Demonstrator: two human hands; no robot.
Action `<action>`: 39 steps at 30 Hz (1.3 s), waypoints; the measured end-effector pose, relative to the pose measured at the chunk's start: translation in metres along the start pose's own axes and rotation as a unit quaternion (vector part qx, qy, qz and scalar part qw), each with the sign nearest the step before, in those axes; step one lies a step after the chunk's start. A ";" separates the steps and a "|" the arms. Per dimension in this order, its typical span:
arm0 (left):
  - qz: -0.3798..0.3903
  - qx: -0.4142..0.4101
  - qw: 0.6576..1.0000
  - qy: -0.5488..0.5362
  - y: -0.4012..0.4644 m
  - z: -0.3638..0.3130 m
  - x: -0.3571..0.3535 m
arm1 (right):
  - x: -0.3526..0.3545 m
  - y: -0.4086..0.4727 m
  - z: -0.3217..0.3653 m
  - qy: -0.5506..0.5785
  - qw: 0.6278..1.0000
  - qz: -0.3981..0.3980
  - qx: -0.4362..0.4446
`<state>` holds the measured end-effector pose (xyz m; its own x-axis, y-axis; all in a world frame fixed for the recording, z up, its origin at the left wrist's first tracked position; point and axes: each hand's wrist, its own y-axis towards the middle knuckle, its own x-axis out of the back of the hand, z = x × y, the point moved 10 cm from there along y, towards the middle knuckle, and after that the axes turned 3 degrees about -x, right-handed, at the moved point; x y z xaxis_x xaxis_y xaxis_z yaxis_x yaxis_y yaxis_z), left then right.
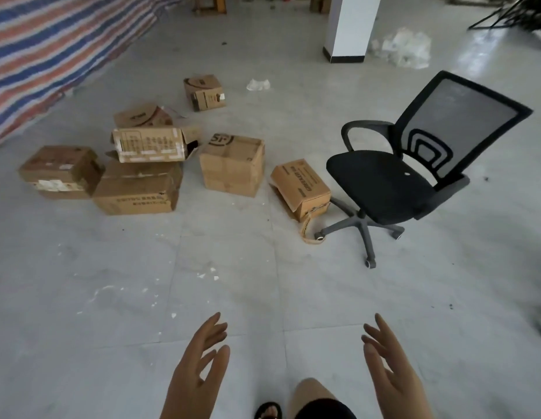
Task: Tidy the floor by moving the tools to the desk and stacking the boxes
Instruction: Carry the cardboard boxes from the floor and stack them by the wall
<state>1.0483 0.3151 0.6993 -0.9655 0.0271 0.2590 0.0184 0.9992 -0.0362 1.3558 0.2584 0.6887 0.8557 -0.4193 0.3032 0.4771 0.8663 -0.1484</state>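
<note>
Left hand [199,367]: fingers spread and relaxed, nothing held.
Right hand [387,367]: fingers likewise spread, nothing gripped.
Boxes: scattered on the tiled floor [233,282] well ahead of both hands — mostly ahead-left.
Nearest box: the tilted carton [299,186] beside the office chair [414,182], ahead-centre, long axis running away from the person.
Nearer hand: neither clearly — judged roughly equal.
Tools: none seen.

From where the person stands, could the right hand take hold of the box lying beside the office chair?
Probably not yet. The right hand is open and empty, but bare floor separates it from the box by the chair. Nothing blocks the path; stepping closer should do it.
</note>
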 end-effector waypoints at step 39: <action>0.196 0.214 0.949 0.126 0.802 0.202 -0.285 | -0.266 0.815 -0.105 -0.160 0.952 0.072 -0.251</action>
<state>1.2857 1.1022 0.4015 -0.8125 0.4542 0.3653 0.2037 0.8085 -0.5522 1.5386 1.0477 0.3887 0.8529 -0.1313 0.5054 0.4633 0.6366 -0.6165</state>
